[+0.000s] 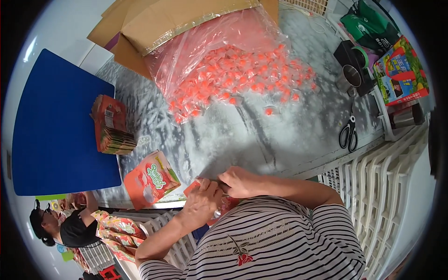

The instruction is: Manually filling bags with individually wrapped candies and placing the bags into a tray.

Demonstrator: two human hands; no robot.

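Plenty to go, I'd guess: big candy pile (233,77), pouch stack (112,126) left of it. Pile's near side: left hand (204,196) and right hand (239,182) fingers pinch one pouch (227,205), mid-job.

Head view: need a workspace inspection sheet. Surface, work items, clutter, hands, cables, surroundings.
Surface: grey table, mottled.
Work items: wrapped red pieces spread from a clear bag at the cardboard box; pouch stack at left; loose pouch at near edge.
Clutter: scissors, black device, green bag and printed bag, all at right.
Hands: left hand grips a red pouch; right hand close against it, grip unclear.
Cables: thin pale cord near far right; what it serves, unclear.
Surroundings: blue panel left; white trays right; co-worker lower left.
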